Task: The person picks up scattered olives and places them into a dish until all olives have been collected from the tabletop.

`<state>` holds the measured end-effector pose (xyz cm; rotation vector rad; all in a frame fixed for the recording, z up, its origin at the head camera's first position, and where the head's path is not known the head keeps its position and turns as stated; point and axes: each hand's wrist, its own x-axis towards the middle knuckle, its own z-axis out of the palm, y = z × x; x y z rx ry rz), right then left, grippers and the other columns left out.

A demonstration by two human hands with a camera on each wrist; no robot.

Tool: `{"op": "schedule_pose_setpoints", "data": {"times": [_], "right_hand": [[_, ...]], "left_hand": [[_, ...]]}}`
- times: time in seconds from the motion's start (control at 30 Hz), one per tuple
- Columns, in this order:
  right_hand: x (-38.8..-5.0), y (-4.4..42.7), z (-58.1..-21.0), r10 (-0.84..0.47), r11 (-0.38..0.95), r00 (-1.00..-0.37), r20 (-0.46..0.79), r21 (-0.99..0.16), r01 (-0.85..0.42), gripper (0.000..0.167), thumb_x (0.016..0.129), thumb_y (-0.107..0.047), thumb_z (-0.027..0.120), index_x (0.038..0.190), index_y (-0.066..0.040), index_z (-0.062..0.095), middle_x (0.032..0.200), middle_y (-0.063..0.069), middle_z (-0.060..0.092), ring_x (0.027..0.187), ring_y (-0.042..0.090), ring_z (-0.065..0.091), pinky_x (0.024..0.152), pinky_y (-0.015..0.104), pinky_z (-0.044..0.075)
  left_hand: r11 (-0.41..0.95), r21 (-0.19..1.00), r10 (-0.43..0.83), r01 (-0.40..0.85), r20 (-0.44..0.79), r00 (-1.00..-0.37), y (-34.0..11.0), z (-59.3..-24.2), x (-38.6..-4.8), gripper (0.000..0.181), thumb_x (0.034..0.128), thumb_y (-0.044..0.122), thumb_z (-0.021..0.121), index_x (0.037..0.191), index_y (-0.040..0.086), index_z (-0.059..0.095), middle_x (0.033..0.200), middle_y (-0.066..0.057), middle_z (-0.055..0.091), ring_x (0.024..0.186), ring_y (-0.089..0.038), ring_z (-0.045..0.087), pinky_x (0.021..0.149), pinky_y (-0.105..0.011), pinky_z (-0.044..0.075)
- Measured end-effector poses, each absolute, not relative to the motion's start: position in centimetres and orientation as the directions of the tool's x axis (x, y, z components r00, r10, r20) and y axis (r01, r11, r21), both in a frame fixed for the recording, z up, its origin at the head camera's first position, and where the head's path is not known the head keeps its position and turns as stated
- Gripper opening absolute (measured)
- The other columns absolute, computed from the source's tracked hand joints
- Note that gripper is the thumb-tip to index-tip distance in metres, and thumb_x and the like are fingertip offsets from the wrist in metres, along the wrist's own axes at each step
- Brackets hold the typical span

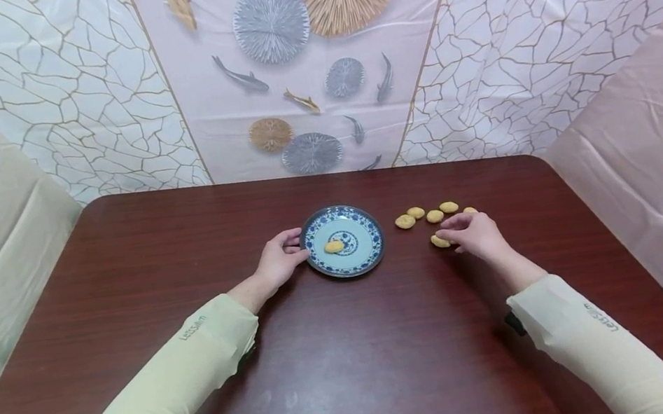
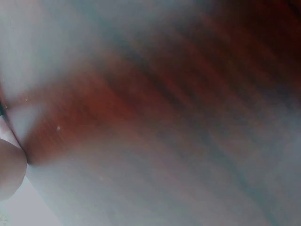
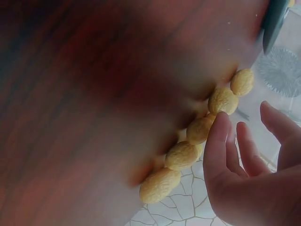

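Observation:
In the head view, a blue-patterned plate (image 1: pixel 370 258) lies at the table's middle, with one yellow oval piece (image 1: pixel 333 247) on it. My left hand (image 1: pixel 278 262) holds the plate's left rim between thumb and fingers. To the right of the plate lie several more wrinkled yellow ovals, like small potatoes or nuts (image 1: pixel 405 222). Over the nearest of these, a yellow oval (image 1: pixel 440 241), is my right hand (image 1: pixel 475 235). The right wrist view shows the right hand's thumb and fingers apart with nothing between them. Only a bit of left hand (image 2: pixel 11 169) shows in the left wrist view.
A dark reddish-brown table (image 1: pixel 354 366) spans the view. Patterned cloth (image 1: pixel 350 70) hangs behind its far edge, and plain cloth walls (image 1: pixel 644 120) stand at both sides. Another yellow oval (image 1: pixel 470 210) is partly hidden behind the right hand.

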<state>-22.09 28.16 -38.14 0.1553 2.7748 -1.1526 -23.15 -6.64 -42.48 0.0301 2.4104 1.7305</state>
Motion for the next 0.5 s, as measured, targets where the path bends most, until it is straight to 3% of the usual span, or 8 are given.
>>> {"op": "schedule_pose_setpoints", "data": {"times": [0.17,0.5], "right_hand": [[-22.0,28.0,-38.6,0.011,0.763,-0.986,-0.168,-0.636,0.117,0.039,0.085,-0.023,0.067,0.111,0.005,0.063,0.098,0.018,0.069,0.060,0.012,0.065,0.060,0.024,0.053],[-22.0,27.1,-39.2,-0.041,0.793,-0.986,-0.163,-0.606,0.067,0.027,0.086,-0.014,0.064,0.105,0.006,0.065,0.084,0.012,0.065,0.057,0.010,0.061,0.058,0.026,0.053]], "left_hand": [[0.328,0.940,0.121,-0.088,-0.135,-0.984,-6.7,-42.5,-23.2,0.050,0.0865,0.003,0.061,0.134,-0.002,0.046,0.126,-0.023,0.054,0.110,-0.032,0.056,0.093,-0.034,0.049],[0.326,0.942,0.125,-0.077,-0.124,-0.984,-6.7,-42.5,-23.1,0.050,0.0866,0.002,0.060,0.134,-0.003,0.046,0.125,-0.025,0.054,0.109,-0.033,0.056,0.092,-0.033,0.049]]}}
